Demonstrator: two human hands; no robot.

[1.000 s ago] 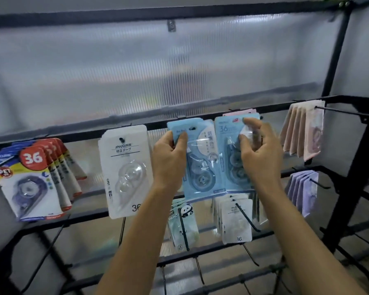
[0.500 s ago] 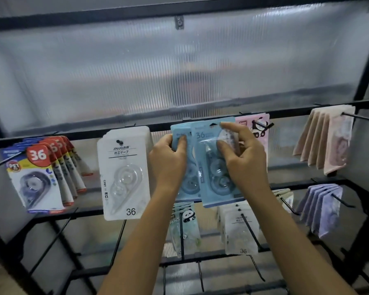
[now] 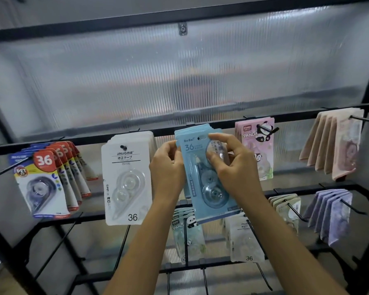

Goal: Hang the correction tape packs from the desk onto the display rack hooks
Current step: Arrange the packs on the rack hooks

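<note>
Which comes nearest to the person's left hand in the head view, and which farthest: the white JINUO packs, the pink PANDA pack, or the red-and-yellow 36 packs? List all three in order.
Measured from the left hand:
1. White JINUO packs, just to its left on the top rail.
2. Pink PANDA pack, to its right, beyond the right hand.
3. Red-and-yellow 36 packs, at the rail's far left end.

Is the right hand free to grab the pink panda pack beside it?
Probably not yet: the right hand pinches the blue correction tape pack. The pink panda pack hangs unobstructed just beyond it.
</note>
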